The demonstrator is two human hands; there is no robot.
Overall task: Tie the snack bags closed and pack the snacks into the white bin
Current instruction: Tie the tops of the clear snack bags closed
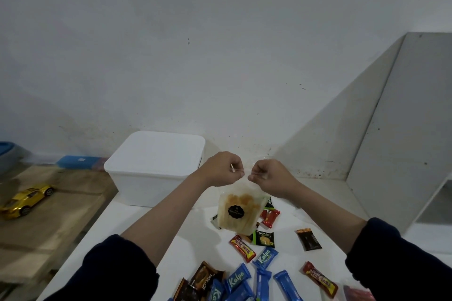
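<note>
White table surface (318, 205) fills the lower middle of the frame, with a wooden surface (49, 222) to its left carrying a gold toy car (27, 197). At centre left stands the white rectangular plastic bin (154, 168), its lid on, just behind and to the left of the hands. Below the hands, at centre frame, stands the clear plastic snack bag of pale orange sticks with a round black label (238, 208), upright on the table, its gathered neck rising between the two fists. Left hand (220, 170) and right hand (269, 176) sit close together above the bag, each curled tight, pinching one end of a thin white twist tie (247, 173) stretched across the neck. Scattered wrapped snacks lie in the lower centre: blue Kalpa bars (238, 277), red Beng-Beng bars (242, 248), a green-black Nextar packet (264, 239), a dark brown sachet (308, 239) and small red candies (270, 217) just right of the bag.
</note>
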